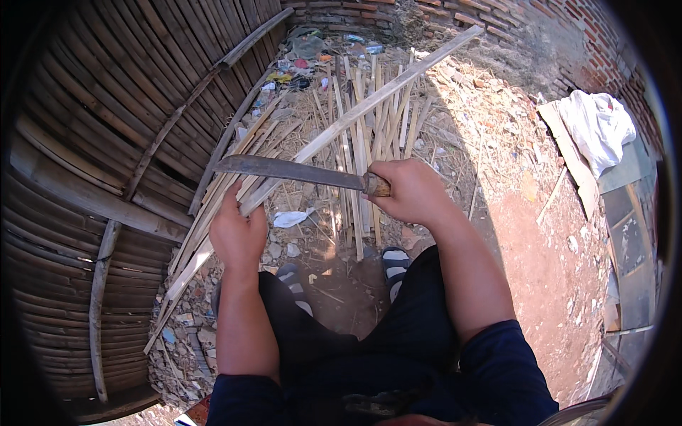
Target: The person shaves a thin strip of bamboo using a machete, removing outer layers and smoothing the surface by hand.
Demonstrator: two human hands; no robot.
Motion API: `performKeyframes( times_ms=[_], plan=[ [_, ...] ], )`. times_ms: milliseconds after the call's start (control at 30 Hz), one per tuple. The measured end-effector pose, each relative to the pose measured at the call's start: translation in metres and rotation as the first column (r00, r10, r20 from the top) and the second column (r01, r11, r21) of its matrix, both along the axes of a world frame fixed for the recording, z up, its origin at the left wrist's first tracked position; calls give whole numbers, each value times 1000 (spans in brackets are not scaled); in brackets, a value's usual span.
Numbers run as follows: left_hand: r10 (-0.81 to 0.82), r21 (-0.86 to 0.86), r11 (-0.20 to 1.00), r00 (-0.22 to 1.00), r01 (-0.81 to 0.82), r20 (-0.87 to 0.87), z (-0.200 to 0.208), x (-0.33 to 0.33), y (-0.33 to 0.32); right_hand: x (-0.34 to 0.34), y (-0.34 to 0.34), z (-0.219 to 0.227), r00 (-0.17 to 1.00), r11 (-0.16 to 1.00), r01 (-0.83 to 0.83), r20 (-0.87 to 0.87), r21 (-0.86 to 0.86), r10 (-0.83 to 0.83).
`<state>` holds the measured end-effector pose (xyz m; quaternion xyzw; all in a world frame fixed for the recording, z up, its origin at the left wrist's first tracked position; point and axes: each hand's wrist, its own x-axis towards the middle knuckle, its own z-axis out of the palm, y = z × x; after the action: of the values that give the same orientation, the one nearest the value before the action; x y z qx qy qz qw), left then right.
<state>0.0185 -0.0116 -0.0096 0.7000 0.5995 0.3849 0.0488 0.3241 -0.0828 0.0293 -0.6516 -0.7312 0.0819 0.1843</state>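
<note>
My right hand [410, 190] is closed round the wooden handle of a machete [291, 170]. Its dark, worn blade points left and lies across a long pale wooden strip [369, 106]. That strip slants from my left hand [238, 238] up to the far right, where its end nears the brick wall. My left fingers and thumb are round the strip's near part, just below the blade tip. From this angle I cannot tell whether the blade touches the wood.
Several loose strips [394, 121] lie in a pile on the littered ground ahead. A bamboo-slat wall [92, 142] rises close on the left, a brick wall [490, 21] at the back. White cloth [597, 128] and boards [632, 248] are on the right. My sandalled feet [395, 266] stand below.
</note>
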Motion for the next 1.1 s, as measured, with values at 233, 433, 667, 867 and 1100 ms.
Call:
performKeyframes(
  times_ms=[233, 433, 667, 867, 1100],
  plan=[
    [14, 129, 992, 1000, -13, -7, -6, -9, 7, 30, 6, 0, 949, 992, 126, -287, -31, -129],
    [7, 139, 990, 1000, -8, 8, -5, -7, 8, 32, 5, -7, 960, 989, 141, -249, 44, -125],
    [2, -92, 996, 1000, -3, -5, -10, -4, 5, -8, 2, 5, 999, 998, -41, -19, -54, 40],
    [-19, -278, 960, 999, 28, 36, 3, 2, 0, 25, 8, -6, 977, 986, 130, -180, 101, -111],
    [-66, -246, 967, 997, 72, 33, -4, 2, 1, 10, 4, -9, 997, 991, 9, -74, 136, 1]
  ],
)
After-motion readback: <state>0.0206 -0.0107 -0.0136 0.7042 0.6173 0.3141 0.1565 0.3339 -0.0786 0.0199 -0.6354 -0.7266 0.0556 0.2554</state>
